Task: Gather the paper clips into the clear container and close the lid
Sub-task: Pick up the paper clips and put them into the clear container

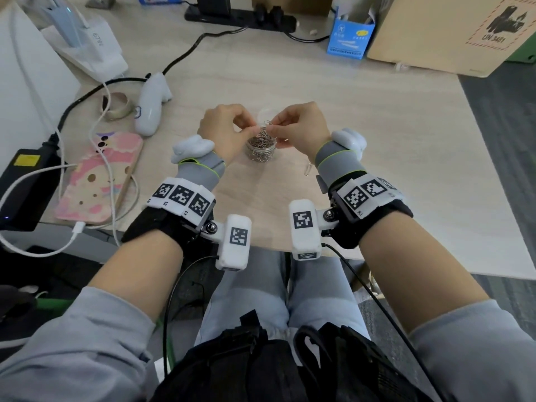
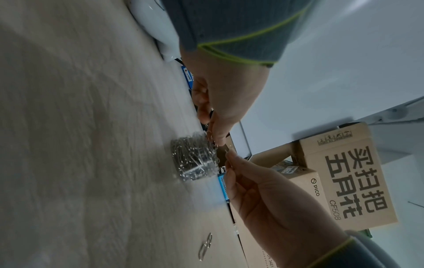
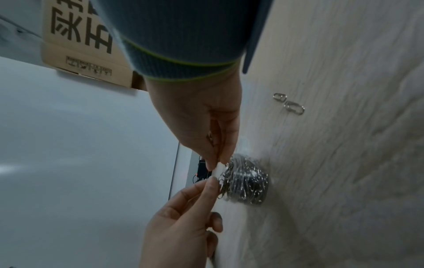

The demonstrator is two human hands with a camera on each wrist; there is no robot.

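A small clear container [image 1: 261, 150] [image 2: 195, 159] [image 3: 247, 183], heaped with silver paper clips, stands open on the pale wooden table. Its clear lid [image 1: 265, 114] lies just behind it. Both hands meet right above the container's mouth. My left hand [image 1: 251, 129] [image 2: 218, 142] [image 3: 213, 181] and my right hand [image 1: 271, 127] [image 2: 229, 156] [image 3: 215, 164] each pinch a small tangle of paper clips [image 1: 268, 123] between thumb and fingertips. Two loose paper clips [image 1: 309, 169] [image 2: 205, 247] [image 3: 290, 104] lie on the table near my right wrist.
A white controller [image 1: 150, 108], a tape roll [image 1: 119, 105] and a pink phone case [image 1: 98, 181] with cables lie to the left. A blue box [image 1: 348, 36] and a cardboard box [image 1: 449, 33] stand at the back right. The table's front edge [image 1: 269, 250] is below my wrists.
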